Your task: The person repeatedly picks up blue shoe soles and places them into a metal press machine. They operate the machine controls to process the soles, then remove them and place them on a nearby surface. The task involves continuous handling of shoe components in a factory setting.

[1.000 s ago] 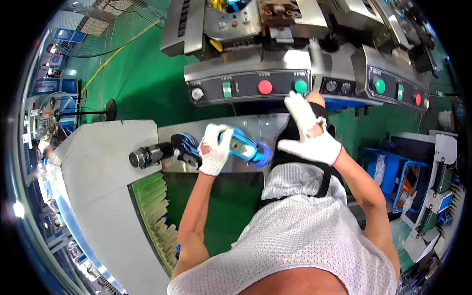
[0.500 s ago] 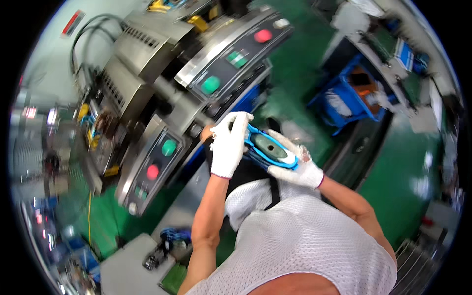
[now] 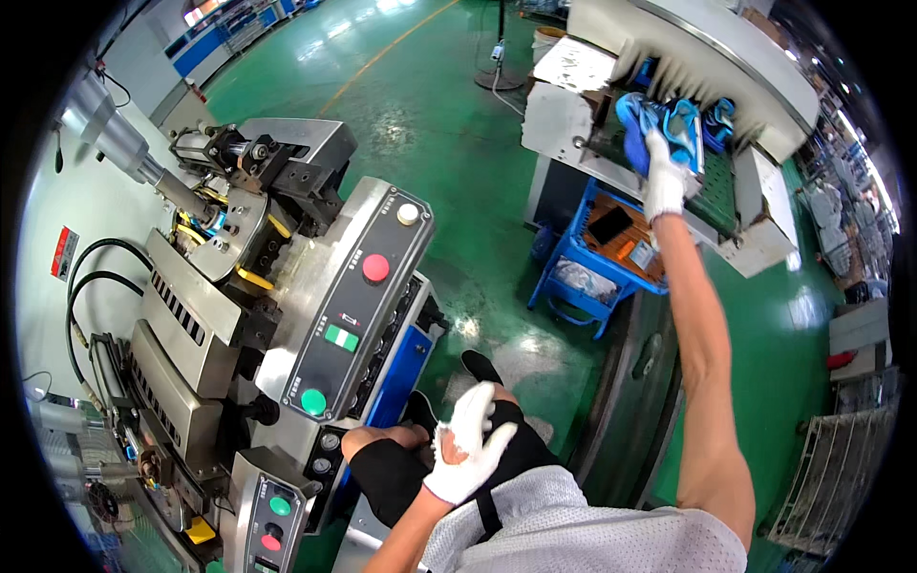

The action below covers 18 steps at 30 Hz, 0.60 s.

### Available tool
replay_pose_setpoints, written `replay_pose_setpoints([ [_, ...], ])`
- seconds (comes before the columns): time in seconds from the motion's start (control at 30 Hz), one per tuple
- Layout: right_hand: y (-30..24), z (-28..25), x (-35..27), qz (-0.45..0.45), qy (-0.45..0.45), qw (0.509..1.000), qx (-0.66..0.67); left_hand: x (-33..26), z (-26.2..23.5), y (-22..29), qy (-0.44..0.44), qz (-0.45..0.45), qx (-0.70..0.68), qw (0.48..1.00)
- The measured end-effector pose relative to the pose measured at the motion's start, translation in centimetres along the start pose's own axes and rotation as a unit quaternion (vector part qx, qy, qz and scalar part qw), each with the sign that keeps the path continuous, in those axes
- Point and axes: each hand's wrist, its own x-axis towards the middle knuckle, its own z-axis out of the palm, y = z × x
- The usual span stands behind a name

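In the head view, the right hand (image 3: 666, 174), in a white knitted glove, is stretched out to the far right, its fingers against the bright blue shoe (image 3: 634, 143) at the left end of a small group; whether they are closed round it cannot be told. That shoe lies at the mouth of a white metal machine housing (image 3: 759, 62), in front of a curtain of pale hanging strips (image 3: 680, 84), with a light-blue and dark-blue shoe (image 3: 680, 132) just beside it on the right and another blue and black shoe (image 3: 719, 122) beyond. A green conveyor belt (image 3: 714, 202) shows on the near side of the shoes. The left hand (image 3: 468, 447), in a matching white glove torn near the thumb, is near the middle, over the person's lap; it is empty, with the thumb held away from the loosely bent fingers. Between the hands, nearer than the housing, stands a blue wheeled cart (image 3: 594, 270) with a brown top, on which lies a black flat rectangular device (image 3: 609, 225). On the left, a steel machine carries a long dark control panel (image 3: 358, 296) with a round red button (image 3: 375, 268) at its far part and a round green button (image 3: 313, 402) at its near end.
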Motion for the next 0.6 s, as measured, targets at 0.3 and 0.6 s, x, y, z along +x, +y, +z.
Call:
replay_pose_setpoints([
  [0.3,10.1,7.7,25.9,-0.467,-0.209,0.757,-0.406,-10.6,0.4,-8.6,0.045,-0.226,0.005,0.973],
  [0.6,2.2,1.9,-16.4,0.024,-0.390,0.905,-0.166,-21.9,-2.1,-7.5,0.275,-0.298,0.115,0.907],
])
